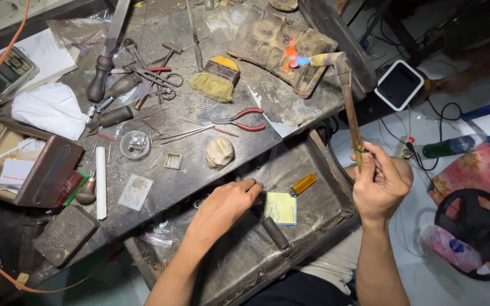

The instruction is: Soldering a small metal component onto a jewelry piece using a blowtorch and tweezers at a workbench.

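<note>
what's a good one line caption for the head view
Right hand holds a lit brass torch flaming over a worn block; left hand reaches into the bench drawer.

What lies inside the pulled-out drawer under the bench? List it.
In the drawer: a yellow notepad, an orange lighter, a dark cylinder and the left hand. What lies under the hand and bench edge is hidden.

1. My left hand point(222, 207) is bare: no glove, no ring, no watch at the wrist.
2. My right hand point(380, 184) is bare as well, with nothing worn on its fingers point(382, 160).
3. Both forearms are uncovered up to the frame's lower edge; no sleeve shows.
4. Between my arms, a light grey garment lies above a dark one at the bottom edge.
</note>
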